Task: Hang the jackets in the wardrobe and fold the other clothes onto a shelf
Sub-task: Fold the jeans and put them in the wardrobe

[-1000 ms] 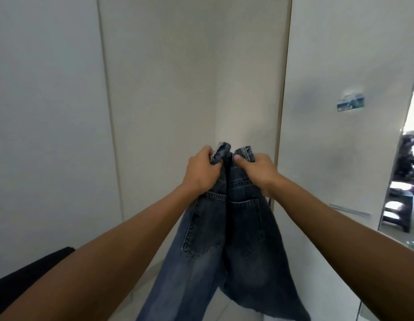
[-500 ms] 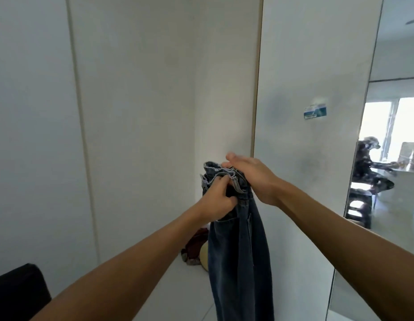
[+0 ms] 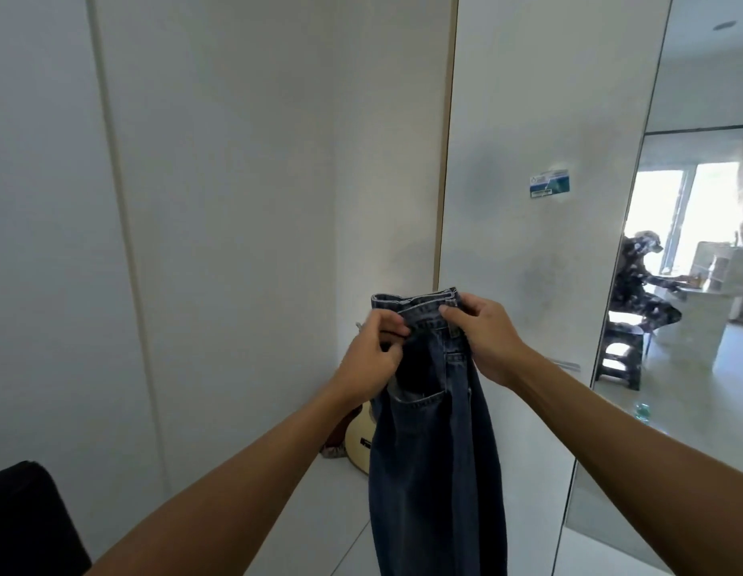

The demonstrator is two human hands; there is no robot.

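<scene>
A pair of dark blue jeans hangs straight down in front of me, folded lengthwise with one back pocket facing me. My left hand pinches the waistband at its left side. My right hand grips the waistband at its right side, fingers curled over the top edge. Both hands hold the jeans up at about chest height, close together. The legs run out of the bottom of the view. Behind them stand tall white wardrobe panels.
A white door with a small blue sticker stands open at right. A guitar body leans in the corner on the floor. A dark object sits at bottom left. A seated person shows in the room beyond.
The jeans went from spread open with both back pockets showing to folded in half lengthwise. My hands came together at the waistband, and my view swung right toward the doorway.
</scene>
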